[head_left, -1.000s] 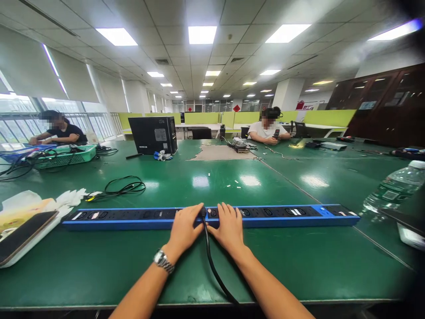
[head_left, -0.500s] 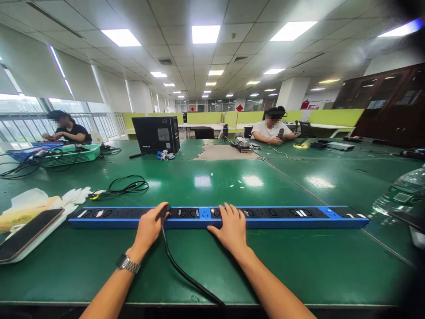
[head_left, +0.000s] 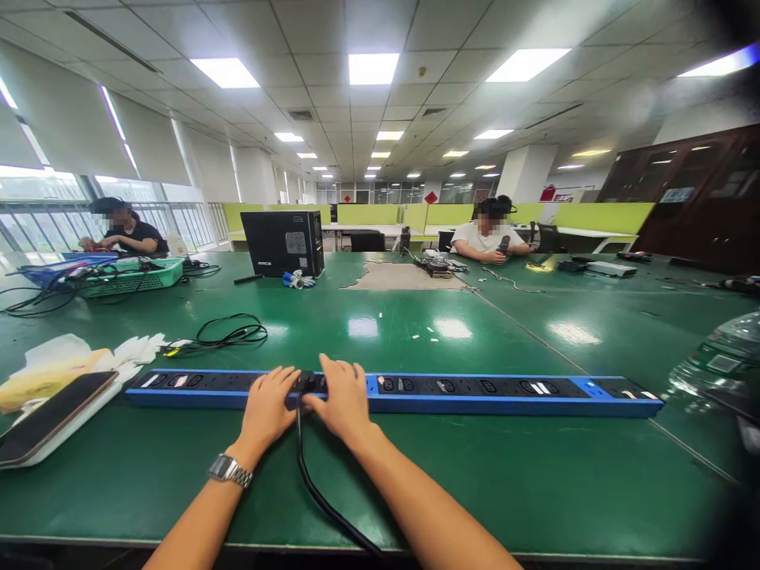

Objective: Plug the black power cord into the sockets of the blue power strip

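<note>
A long blue-and-black power strip (head_left: 451, 394) lies across the green table in front of me. A black plug (head_left: 305, 381) sits on its left half, its thick black cable (head_left: 324, 499) running down over the table's near edge. My left hand (head_left: 270, 408) is closed over the strip just left of the plug, fingertips at the far edge. My right hand (head_left: 344, 400) lies over the strip right of the plug, fingers extended and apart, thumb close to the cable. Whether either hand touches the plug, I cannot tell.
On the left lie a dark-topped tray (head_left: 59, 416), crumpled tissues (head_left: 56, 352) and a coiled black cable (head_left: 231, 331). Farther back stand a green basket (head_left: 139, 277) and a black computer case (head_left: 282, 244). A plastic bottle (head_left: 721, 352) lies right. Two people sit across the table.
My right hand has moved left along the strip, to beside the plug. My left hand has let go of the plug and now rests on the strip, leaving the plug visible.
</note>
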`<state>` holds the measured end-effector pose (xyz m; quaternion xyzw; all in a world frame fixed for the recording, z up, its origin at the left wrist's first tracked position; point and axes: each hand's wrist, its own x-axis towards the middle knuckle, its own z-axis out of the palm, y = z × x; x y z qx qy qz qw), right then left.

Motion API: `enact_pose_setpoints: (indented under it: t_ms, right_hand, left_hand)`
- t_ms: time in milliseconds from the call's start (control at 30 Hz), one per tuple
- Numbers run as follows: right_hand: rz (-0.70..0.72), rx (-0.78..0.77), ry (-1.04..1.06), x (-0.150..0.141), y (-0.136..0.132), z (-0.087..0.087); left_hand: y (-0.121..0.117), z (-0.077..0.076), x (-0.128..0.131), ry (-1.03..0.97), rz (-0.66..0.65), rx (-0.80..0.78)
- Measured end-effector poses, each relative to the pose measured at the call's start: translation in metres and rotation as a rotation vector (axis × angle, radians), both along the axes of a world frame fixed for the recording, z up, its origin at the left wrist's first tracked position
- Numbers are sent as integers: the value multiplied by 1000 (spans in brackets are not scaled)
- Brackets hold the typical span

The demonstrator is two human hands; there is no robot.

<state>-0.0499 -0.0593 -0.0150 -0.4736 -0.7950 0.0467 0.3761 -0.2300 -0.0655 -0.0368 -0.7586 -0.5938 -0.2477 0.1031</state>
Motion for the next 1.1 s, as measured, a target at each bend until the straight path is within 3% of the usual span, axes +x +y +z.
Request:
enact_pose_setpoints:
  t_ms: [100, 167, 300, 467, 600, 767, 967, 1100]
  right_hand:
    - [70, 49, 41, -27, 11, 6]
    - [22, 73, 101, -19, 18, 9]
    - [-106, 142, 319, 62, 28, 9]
    - [-175, 49, 304, 183, 22, -12]
    - [-72, 57, 162, 212, 18, -26]
    - [-57, 88, 97, 202, 23, -30]
    - [-227, 48, -110, 213, 14, -36]
    - [-354, 30, -243, 225, 8, -45]
  left_hand:
    - [2, -2, -1, 20, 12, 6]
    - [3, -3, -2, 19, 21, 0]
    - [4, -3, -3, -1, 22, -11]
    - [6, -3, -4, -22, 33, -35]
    - [4, 0, 10, -58, 21, -36]
    - [3, 14, 74, -152, -217, 20]
    - [9, 24, 178, -319, -455, -23]
    - [13, 20, 230, -362, -464, -12]
